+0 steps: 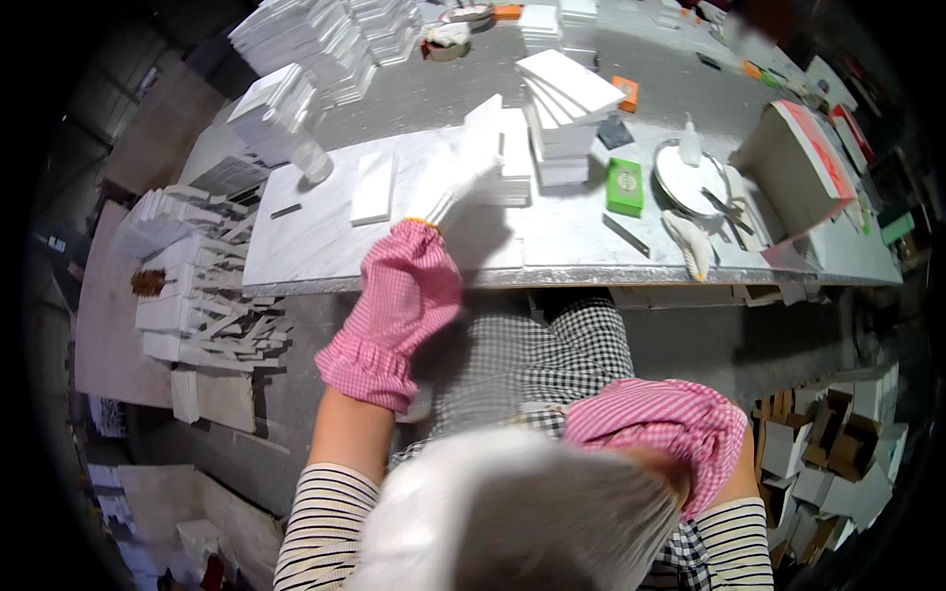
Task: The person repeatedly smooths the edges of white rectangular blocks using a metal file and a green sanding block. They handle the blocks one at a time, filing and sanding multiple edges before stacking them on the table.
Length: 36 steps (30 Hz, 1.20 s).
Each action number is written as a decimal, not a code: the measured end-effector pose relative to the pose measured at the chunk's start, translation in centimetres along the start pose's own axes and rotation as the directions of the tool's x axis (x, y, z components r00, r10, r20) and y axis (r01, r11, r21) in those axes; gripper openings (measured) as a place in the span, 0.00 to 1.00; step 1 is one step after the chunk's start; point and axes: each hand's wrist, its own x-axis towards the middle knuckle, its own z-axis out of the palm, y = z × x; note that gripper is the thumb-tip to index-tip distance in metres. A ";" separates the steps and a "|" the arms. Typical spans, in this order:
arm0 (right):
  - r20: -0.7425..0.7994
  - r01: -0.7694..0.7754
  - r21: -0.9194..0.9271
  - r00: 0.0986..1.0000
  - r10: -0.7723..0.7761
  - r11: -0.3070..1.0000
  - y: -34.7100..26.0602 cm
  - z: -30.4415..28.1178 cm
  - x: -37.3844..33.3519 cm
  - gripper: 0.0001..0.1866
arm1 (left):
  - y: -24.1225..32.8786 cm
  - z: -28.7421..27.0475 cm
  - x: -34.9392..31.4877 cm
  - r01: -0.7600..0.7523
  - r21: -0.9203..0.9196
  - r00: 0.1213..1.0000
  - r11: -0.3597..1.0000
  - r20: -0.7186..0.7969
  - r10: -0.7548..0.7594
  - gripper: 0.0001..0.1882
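My left hand [455, 187], in a white glove with a pink checked sleeve cover, reaches over the marble-look tabletop [315, 236]. Its blurred fingers are at a stack of white tiles [514, 163], beside one tile [483, 126] that stands tilted; whether they grip it I cannot tell. Left of that hand lies a single flat white tile [372, 187]. My right hand [512, 512], also white-gloved, is raised close to the camera and smeared by motion. Its fingers cannot be made out. To the right stands a taller tile stack [564, 148] with fanned top pieces.
A green box [624, 187], a dark flat bar [627, 235], a round plate [680, 182] with a pump bottle [689, 143] and an open carton [788, 167] stand right. A clear bottle [312, 161] is left. Tile stacks [305, 49] stand behind; cut strips [222, 295] fill the left side.
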 end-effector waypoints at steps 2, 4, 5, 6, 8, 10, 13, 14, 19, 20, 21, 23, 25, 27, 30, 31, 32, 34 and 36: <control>-0.177 -0.155 -0.078 0.974 0.139 0.985 0.3 -1.2 -0.7 0.12 | 1.8 -0.5 -5.2 -0.062 -0.293 0.997 0.954 -0.071 0.043 0.34; -0.530 -0.437 -0.084 0.781 0.331 0.896 3.8 -2.8 -2.5 0.12 | 0.3 -0.4 -7.5 -0.018 -0.535 0.998 0.845 0.044 0.049 0.31; -0.666 -0.527 -0.029 0.644 0.377 0.849 5.8 -3.3 -3.5 0.12 | 0.0 -1.3 -9.4 0.002 -0.635 0.996 0.772 0.073 0.057 0.30; -0.798 -0.598 -0.015 0.491 0.351 0.801 8.7 -4.0 -5.3 0.14 | -0.5 -1.2 -10.2 0.045 -0.670 0.984 0.741 0.156 0.082 0.21; -0.911 -0.667 0.046 0.277 0.304 0.744 12.3 -5.0 -7.3 0.23 | -1.9 0.4 -11.2 0.109 -0.741 0.971 0.663 0.223 0.089 0.19; -0.910 -0.741 -0.034 0.300 0.285 0.671 13.8 -4.7 -8.0 0.28 | -1.6 1.5 -12.5 0.201 -0.776 0.949 0.598 0.306 0.078 0.21; -0.917 -0.808 -0.230 0.367 0.158 0.542 14.9 -4.3 -8.0 0.38 | -2.1 3.1 -13.5 0.190 -0.805 0.933 0.563 0.327 0.153 0.29; -0.913 -0.814 -0.263 0.384 0.140 0.518 15.2 -4.3 -8.0 0.38 | -2.6 3.5 -13.7 0.167 -0.802 0.941 0.573 0.302 0.149 0.30; -0.906 -0.807 -0.243 0.388 0.172 0.539 14.6 -3.9 -7.5 0.30 | -1.5 3.8 -15.7 0.093 -0.769 0.966 0.632 0.223 0.129 0.37; -0.902 -0.778 -0.279 0.413 0.124 0.563 14.9 -3.7 -7.7 0.30 | -1.1 3.8 -16.1 0.056 -0.770 0.972 0.636 0.188 0.142 0.37; -0.897 -0.748 -0.314 0.436 0.076 0.584 15.6 -3.6 -8.3 0.29 | -0.7 3.7 -16.6 0.020 -0.769 0.976 0.640 0.153 0.154 0.37; -0.892 -0.721 -0.324 0.449 0.057 0.613 16.2 -3.3 -9.0 0.29 | -1.0 3.7 -16.7 -0.029 -0.767 0.980 0.641 0.103 0.168 0.36; -0.893 -0.730 -0.269 0.433 0.121 0.628 16.4 -2.9 -9.4 0.29 | -2.1 3.6 -16.3 -0.051 -0.768 0.983 0.638 0.074 0.167 0.35; -0.891 -0.699 -0.226 0.430 0.146 0.679 16.6 -2.5 -9.3 0.28 | -2.6 3.3 -16.3 -0.020 -0.785 0.989 0.619 0.076 0.129 0.32; -0.880 -0.675 -0.164 0.429 0.202 0.719 16.2 -2.4 -9.2 0.27 | -3.1 3.1 -16.2 0.051 -0.852 0.992 0.522 0.105 0.075 0.26; -0.873 -0.668 -0.142 0.432 0.225 0.731 16.2 -2.3 -9.2 0.27 | -3.4 3.0 -16.2 0.076 -0.875 0.992 0.479 0.116 0.055 0.25; -0.873 -0.662 -0.133 0.431 0.230 0.737 16.3 -2.3 -9.3 0.27 | -3.8 3.1 -16.1 0.071 -0.901 0.994 0.429 0.098 0.042 0.23; -0.872 -0.653 -0.115 0.427 0.238 0.749 16.9 -2.2 -9.7 0.28 | -4.4 3.3 -15.8 0.057 -0.944 0.998 0.325 0.066 0.015 0.21; -0.863 -0.646 -0.111 0.440 0.249 0.755 17.7 -2.2 -10.4 0.28 | -4.3 3.2 -15.7 0.043 -0.963 0.998 0.268 0.051 0.024 0.19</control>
